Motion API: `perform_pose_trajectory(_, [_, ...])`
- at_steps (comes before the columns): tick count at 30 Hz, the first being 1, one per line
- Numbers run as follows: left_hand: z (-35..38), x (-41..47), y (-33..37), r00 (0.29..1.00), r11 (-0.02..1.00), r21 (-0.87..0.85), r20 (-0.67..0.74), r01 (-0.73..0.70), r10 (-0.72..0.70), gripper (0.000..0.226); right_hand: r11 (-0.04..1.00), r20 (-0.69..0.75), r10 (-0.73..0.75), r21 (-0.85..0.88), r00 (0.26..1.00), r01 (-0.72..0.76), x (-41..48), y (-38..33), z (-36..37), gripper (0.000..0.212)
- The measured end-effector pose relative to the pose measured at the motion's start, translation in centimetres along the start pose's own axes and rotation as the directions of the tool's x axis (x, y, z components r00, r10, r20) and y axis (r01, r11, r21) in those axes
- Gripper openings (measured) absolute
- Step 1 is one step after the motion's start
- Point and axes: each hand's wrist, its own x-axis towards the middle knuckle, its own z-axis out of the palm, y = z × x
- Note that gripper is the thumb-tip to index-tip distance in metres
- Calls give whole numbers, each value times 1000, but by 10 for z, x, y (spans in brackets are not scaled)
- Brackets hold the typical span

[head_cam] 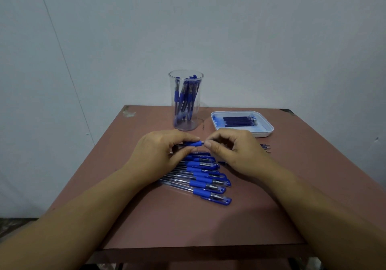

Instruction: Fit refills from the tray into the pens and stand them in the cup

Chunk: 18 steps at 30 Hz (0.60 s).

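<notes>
1. Left hand (160,151) curled round a pen (193,144), thumb beneath and fingers over the blue grip, holding it level just above the surface (188,223).
2. Right hand (236,150) meeting it fingertip to fingertip, thumb and forefinger pinching at the pen's right end, the other fingers bent loosely behind. Too small to tell what exactly sits between those fingertips.
3. Both hands close together over the middle of the surface, forearms reaching in from the near corners.
4. Directly below the hands, a row of pens (208,178) lying flat, side by side and touching, clear barrels to the left, blue grips and capped ends to the right. Far end of the row hidden under the hands.
5. Just right of the right hand, a few loose refills (265,147) flat on the surface, tips pointing right, partly covered by the hand.
6. Beyond the right hand, toward the far right of the surface, a white tray (269,128) holding a bundle of dark blue tray refills (238,121), laid side by side with tips to the right.
7. Left of the tray and near it, apart from it, a clear cup (200,88) standing upright, just beyond the left hand.
8. Inside the cup, several standing pens (186,96), blue-gripped, leaning against one another and the wall of the cup.
9. Behind everything, a pale wall (271,40).
</notes>
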Motion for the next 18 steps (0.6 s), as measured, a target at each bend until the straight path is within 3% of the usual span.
perform_pose_trajectory(10, [1,-2,-8,995,995,-17,2,96,-96,38,998,-67,61,-21,996,-62,0,6,-26,23])
perform_pose_trajectory(15, [0,-2,-9,995,995,-2,7,97,-97,38,940,177,251,-281,952,-196,-4,16,-44,25])
perform_pose_trajectory(18, [0,-2,-8,995,995,-4,10,99,-99,40,900,269,303,-398,914,-181,-4,13,-41,25])
